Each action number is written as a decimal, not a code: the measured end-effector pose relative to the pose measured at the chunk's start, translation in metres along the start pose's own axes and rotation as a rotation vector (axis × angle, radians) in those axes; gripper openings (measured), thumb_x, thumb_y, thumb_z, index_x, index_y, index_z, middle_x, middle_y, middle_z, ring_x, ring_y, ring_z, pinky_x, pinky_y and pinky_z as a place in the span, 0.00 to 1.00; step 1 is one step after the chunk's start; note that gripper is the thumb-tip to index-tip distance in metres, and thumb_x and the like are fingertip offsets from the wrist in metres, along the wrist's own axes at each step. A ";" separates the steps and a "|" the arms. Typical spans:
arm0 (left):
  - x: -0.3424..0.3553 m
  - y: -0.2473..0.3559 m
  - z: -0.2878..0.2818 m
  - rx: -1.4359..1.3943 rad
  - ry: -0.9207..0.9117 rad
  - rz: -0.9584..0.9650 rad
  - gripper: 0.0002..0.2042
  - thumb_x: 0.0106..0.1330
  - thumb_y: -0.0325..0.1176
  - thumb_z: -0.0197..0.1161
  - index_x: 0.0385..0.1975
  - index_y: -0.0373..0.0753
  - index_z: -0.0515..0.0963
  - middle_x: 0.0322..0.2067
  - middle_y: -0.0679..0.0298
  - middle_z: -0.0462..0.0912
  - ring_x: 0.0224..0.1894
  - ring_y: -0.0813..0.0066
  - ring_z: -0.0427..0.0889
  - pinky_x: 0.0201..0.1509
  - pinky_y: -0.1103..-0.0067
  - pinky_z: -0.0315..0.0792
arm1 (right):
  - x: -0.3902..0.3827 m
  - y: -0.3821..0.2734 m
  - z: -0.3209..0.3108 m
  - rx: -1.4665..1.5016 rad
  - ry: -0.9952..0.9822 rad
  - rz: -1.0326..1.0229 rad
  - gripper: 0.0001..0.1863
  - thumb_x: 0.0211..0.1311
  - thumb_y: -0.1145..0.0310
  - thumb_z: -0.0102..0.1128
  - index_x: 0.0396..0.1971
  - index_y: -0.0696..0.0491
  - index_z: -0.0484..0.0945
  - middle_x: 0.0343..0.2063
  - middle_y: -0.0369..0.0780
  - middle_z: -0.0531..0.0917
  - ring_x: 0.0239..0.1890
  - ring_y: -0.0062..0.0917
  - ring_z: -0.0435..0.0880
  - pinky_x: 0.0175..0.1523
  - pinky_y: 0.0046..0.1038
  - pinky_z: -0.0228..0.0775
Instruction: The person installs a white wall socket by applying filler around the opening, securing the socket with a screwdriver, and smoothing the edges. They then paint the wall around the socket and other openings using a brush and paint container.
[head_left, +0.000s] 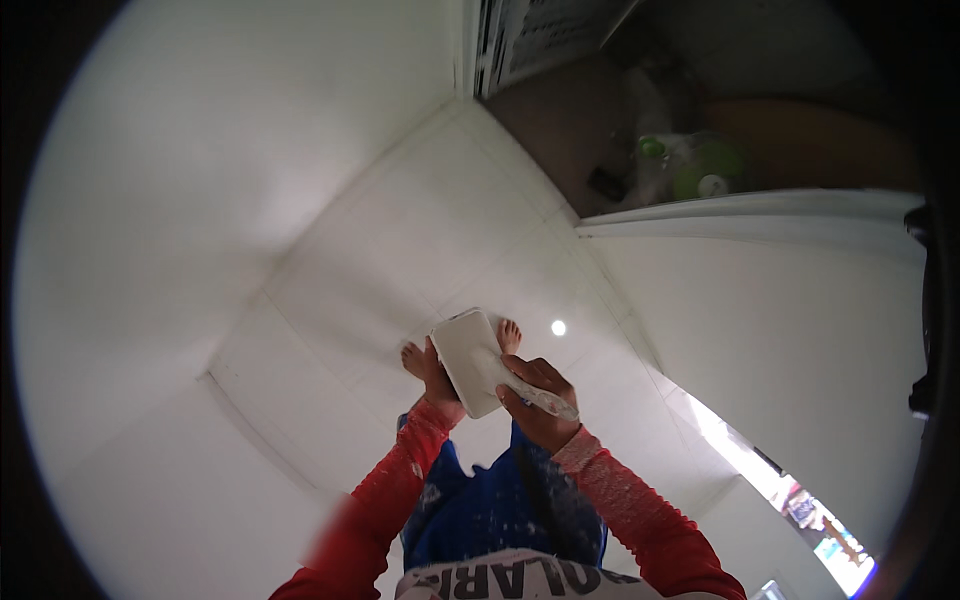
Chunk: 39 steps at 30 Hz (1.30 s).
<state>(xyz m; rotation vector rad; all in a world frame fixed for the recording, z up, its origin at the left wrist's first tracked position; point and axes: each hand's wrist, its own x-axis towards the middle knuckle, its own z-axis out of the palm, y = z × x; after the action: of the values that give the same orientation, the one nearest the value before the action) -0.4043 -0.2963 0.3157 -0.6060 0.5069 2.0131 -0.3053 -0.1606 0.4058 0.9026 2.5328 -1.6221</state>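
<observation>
White and flat, a rounded rectangular block (470,360) sits in our hands above the pale tiled floor (400,230), over our bare feet. Our left hand (436,378) grips its left edge from below, fingers closed under it. Our right hand (535,400) presses a crumpled whitish cloth (540,397) against its lower right corner, fingers curled on the cloth. Green bottles (700,165) stand well apart in a dark recess.
</observation>
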 end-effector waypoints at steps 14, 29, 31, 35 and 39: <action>-0.112 -0.002 0.223 0.358 -0.378 -0.259 0.37 0.73 0.70 0.34 0.68 0.47 0.66 0.59 0.59 0.77 0.59 0.61 0.79 0.62 0.64 0.75 | -0.117 -0.202 -0.139 0.036 0.468 0.060 0.19 0.60 0.69 0.69 0.49 0.61 0.81 0.35 0.44 0.87 0.32 0.22 0.86 0.36 0.22 0.79; -0.150 0.063 0.199 0.608 -0.268 -0.384 0.33 0.77 0.62 0.41 0.57 0.36 0.75 0.45 0.59 0.84 0.43 0.74 0.85 0.49 0.76 0.80 | -0.158 -0.243 -0.053 0.029 0.768 0.189 0.17 0.55 0.72 0.69 0.44 0.63 0.81 0.34 0.46 0.87 0.34 0.27 0.88 0.34 0.25 0.82; -0.146 0.065 0.190 0.683 -0.254 -0.398 0.33 0.77 0.62 0.41 0.55 0.34 0.76 0.43 0.59 0.84 0.42 0.76 0.84 0.49 0.78 0.79 | -0.159 -0.245 -0.045 -0.057 0.788 0.162 0.16 0.56 0.73 0.69 0.44 0.63 0.81 0.34 0.45 0.87 0.34 0.27 0.88 0.34 0.24 0.82; -0.132 0.067 0.185 0.802 -0.225 -0.360 0.34 0.77 0.62 0.42 0.52 0.30 0.77 0.41 0.60 0.83 0.42 0.78 0.81 0.52 0.81 0.75 | -0.158 -0.251 -0.040 -0.069 0.810 0.217 0.16 0.56 0.73 0.69 0.43 0.63 0.81 0.34 0.45 0.86 0.33 0.27 0.87 0.34 0.25 0.81; -0.133 0.074 0.191 0.848 -0.220 -0.455 0.36 0.75 0.63 0.44 0.53 0.28 0.76 0.45 0.57 0.81 0.47 0.78 0.78 0.57 0.80 0.71 | -0.154 -0.261 -0.036 -0.087 0.824 0.271 0.15 0.56 0.73 0.68 0.43 0.63 0.81 0.34 0.44 0.86 0.33 0.27 0.87 0.34 0.26 0.81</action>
<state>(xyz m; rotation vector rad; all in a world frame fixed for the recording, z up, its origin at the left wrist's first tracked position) -0.4514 -0.3113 0.5551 0.0331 0.9142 1.2458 -0.2872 -0.2805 0.6861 2.1408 2.6765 -1.1941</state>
